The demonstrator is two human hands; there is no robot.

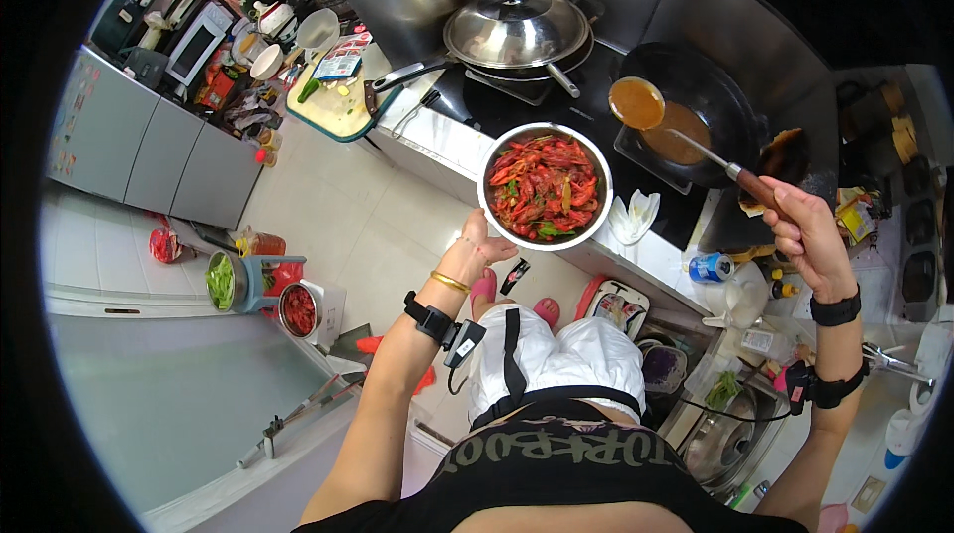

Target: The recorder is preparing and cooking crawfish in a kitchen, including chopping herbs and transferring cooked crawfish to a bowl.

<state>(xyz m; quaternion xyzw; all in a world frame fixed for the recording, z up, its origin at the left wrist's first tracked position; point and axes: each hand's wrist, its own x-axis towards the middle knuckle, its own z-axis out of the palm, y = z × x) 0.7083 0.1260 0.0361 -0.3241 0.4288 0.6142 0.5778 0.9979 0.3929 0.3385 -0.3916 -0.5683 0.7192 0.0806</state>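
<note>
In my right hand is the wooden handle of a metal ladle, its bowl full of brown liquid. The ladle hangs over a black wok with brown liquid at its bottom. My left hand is at the lower left rim of a round metal basin, palm turned up; part of it is hidden under the basin, so its grip on it is unclear. Red crayfish with green leaves fill the basin, which is over the counter's front edge.
A lidded pan sits on the left burner, handle pointing left. Beside it, a cutting board holds a knife and a green pepper. A crumpled white cloth and a blue can are on the counter. Lower right is a sink with a pot lid.
</note>
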